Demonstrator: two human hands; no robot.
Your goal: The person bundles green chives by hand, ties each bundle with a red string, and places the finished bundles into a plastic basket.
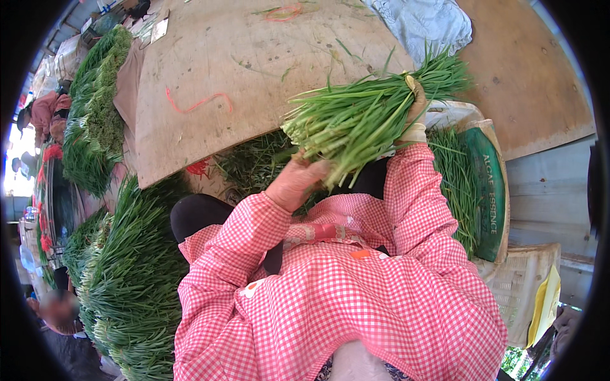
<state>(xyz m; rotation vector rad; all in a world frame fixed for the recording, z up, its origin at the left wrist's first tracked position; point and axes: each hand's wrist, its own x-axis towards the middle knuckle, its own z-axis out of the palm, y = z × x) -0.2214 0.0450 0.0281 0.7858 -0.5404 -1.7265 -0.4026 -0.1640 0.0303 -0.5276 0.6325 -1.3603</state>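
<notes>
Working by the roomy board's edge (213,152), right fingers (417,96) grip greens (356,114); left fingers (312,171) unclear.

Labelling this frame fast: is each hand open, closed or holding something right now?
Left hand: by the pale stem ends of the green bundle; whether it grips any cannot be told.
Right hand: closed, holding the bundle toward its leafy end.

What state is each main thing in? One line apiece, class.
Green bundle: held, stalks fanned
Right hand: closed around the bundle
Left hand: at the bundle's stalk ends; grip unclear
Nearer red string: loose, curved
Board: spotted, littered
Blue cloth: crumpled
Greens at left: heaped
</notes>
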